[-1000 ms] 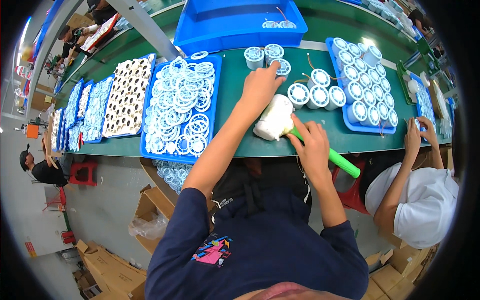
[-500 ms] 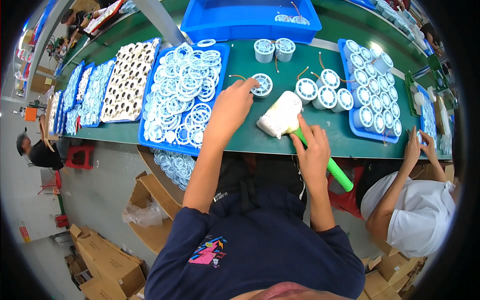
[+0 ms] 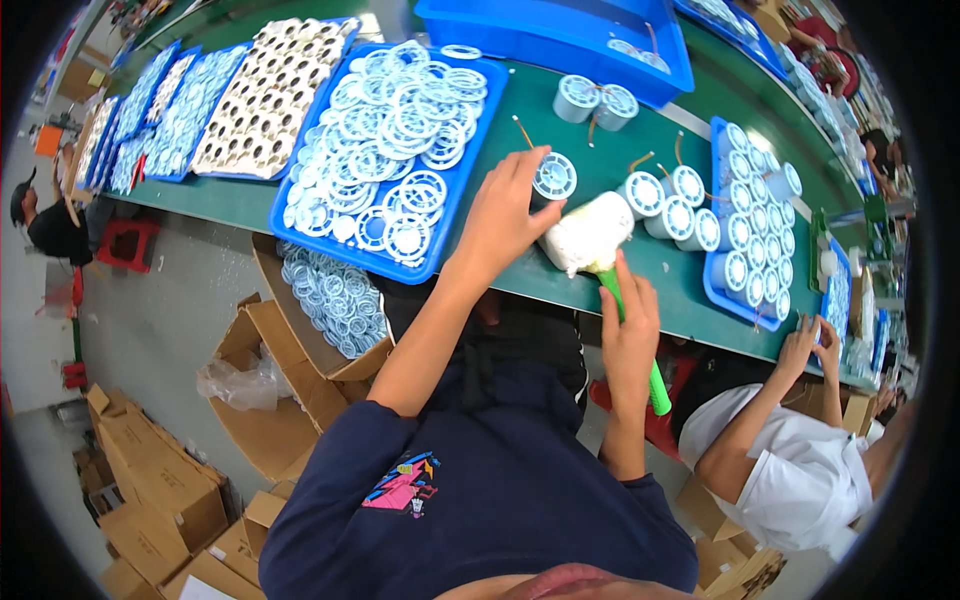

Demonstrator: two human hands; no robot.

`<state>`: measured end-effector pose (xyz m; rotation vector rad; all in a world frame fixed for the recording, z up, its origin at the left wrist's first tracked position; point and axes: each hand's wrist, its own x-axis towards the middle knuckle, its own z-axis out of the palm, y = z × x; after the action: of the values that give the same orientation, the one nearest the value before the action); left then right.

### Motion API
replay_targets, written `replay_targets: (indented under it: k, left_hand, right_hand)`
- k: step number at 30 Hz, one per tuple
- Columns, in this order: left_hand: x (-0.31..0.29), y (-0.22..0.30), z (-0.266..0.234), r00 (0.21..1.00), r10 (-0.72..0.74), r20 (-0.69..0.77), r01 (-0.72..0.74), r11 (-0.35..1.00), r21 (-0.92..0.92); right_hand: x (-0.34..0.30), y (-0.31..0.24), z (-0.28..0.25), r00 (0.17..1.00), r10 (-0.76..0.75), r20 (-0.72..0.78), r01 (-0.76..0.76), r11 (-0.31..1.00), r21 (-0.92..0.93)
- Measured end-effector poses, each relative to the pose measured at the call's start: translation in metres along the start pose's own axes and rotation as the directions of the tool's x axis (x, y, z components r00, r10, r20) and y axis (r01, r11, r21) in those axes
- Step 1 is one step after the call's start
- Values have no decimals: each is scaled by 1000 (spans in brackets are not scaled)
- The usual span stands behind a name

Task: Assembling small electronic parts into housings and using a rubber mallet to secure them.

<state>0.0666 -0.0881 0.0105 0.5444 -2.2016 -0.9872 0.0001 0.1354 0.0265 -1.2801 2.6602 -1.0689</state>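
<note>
My left hand grips the side of a light-blue cylinder with a slotted round top, its thumb and fingers around the near left side. A thin wire sticks up behind it. My right hand is closed on the green handle of a mallet. The bulky white mallet head is down at the table, close to my left thumb and the held cylinder. Several matching cylinders with wires stand to the right of the mallet head. Another pair stands farther back.
At left, a blue tray holds light-blue rings, beside a white holed tray. A blue bin stands at the back. A blue tray of cylinders lies at right, near a co-worker's hands. Cardboard boxes are on the floor.
The whole view has turned and shifted. My left thumb and fingers now close around the side of the cylinder, where a finger was at its top edge. The mallet stays in my right hand.
</note>
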Motion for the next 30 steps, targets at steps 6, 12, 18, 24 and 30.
replay_targets:
  k: [6,12,18,24,30]
  left_hand:
    - [-27,-7,-13,998,-48,-40,47,998,-29]
    - [-33,-11,-5,991,-85,-107,68,986,-152]
    - [-33,-13,-5,991,-64,-118,45,986,-159]
    - [-40,-35,14,963,80,-257,-97,994,-54]
    - [-34,-27,16,973,-18,-230,-2,996,-85]
  right_hand:
    - [22,-5,0,999,-17,28,18,998,-57]
    - [36,-2,15,995,-61,-85,53,995,-90]
    - [45,-59,7,940,-230,-254,241,970,14]
    - [86,-131,58,825,-563,56,525,799,294]
    - [103,-175,134,567,-745,353,629,668,398]
